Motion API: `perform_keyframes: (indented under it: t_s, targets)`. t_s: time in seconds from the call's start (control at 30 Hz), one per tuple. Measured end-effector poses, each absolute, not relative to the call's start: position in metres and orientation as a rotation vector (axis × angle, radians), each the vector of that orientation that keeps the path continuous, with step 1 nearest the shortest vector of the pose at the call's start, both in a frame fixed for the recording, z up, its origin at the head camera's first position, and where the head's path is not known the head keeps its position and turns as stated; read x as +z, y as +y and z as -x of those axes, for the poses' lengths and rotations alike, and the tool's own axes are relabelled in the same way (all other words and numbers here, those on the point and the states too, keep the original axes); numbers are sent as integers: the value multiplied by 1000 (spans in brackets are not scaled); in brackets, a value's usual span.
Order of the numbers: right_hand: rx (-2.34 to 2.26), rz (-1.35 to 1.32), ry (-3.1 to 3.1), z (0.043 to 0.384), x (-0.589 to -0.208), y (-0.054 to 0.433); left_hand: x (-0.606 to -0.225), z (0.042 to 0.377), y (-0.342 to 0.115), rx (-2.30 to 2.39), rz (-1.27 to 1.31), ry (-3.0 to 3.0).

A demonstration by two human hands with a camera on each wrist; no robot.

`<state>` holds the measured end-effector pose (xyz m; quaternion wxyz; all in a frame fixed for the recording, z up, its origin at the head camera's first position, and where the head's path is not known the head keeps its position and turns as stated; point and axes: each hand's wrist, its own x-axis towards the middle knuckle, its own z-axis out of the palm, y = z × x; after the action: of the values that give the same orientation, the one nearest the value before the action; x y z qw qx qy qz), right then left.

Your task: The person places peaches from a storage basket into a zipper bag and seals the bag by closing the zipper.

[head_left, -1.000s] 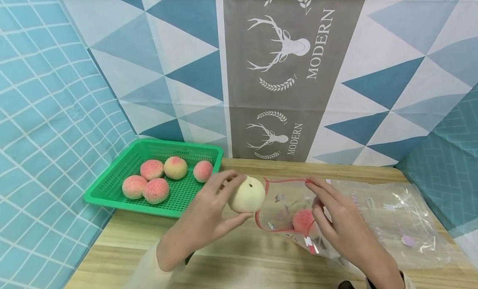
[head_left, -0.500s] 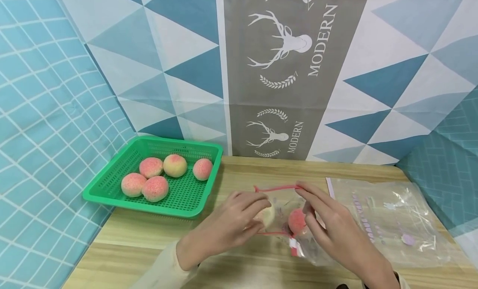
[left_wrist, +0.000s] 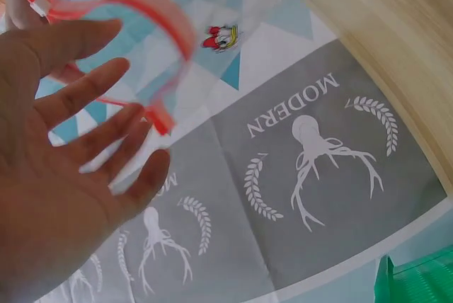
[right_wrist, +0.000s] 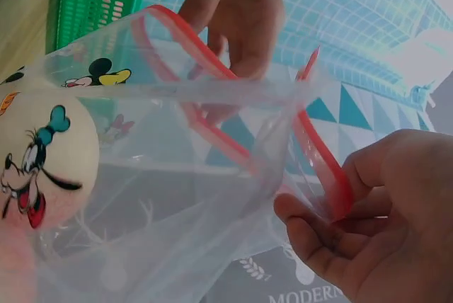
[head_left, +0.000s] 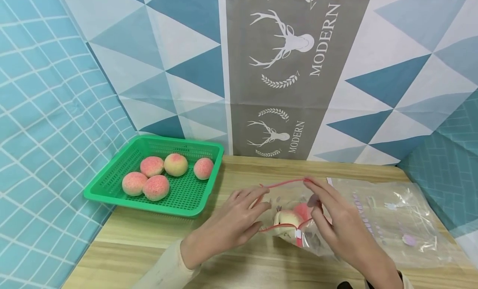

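Note:
In the head view a clear zip bag [head_left: 281, 235] with a red zip edge lies with its mouth toward my left hand [head_left: 229, 222]. A pale peach [head_left: 286, 218] and a pink peach [head_left: 302, 210] sit inside, touching or close together. My right hand [head_left: 347, 226] holds the bag's far rim; in the right wrist view its thumb and fingers pinch the red zip edge [right_wrist: 333, 183]. The left hand [left_wrist: 78, 140] holds nothing, its fingers spread at the bag's mouth. Cartoon figures are printed on the plastic.
A green basket [head_left: 142, 206] with several peaches [head_left: 157, 188] stands at the left on the wooden table [head_left: 239, 272]. Another clear bag [head_left: 396, 222] lies flat at the right. Behind rises a patterned cloth wall [head_left: 261, 94].
The left hand has carried the pale peach rightward into the bag and let it go. It has since drawn slightly back at the mouth. The right hand still holds the rim.

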<state>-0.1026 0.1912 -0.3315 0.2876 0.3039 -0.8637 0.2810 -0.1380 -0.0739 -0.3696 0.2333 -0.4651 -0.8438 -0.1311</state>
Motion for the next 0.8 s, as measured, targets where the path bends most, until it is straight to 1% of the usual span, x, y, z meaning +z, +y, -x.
perform_keyframes:
  t_s: [0.13, 0.27, 0.47, 0.8]
  targets:
    - [730, -775, -2261, 104, -328, 197, -370, 139, -73, -358, 1216, -2342]
    - [705, -813, -2262, 105, -328, 198, -375, 138, -73, -296, 1175, -2423]
    - [621, -866, -2359, 101, -327, 198, -376, 136, -72, -338, 1198, -2382]
    - [615, -799, -2467, 99, -327, 199, -369, 137, -75, -389, 1260, -2311]
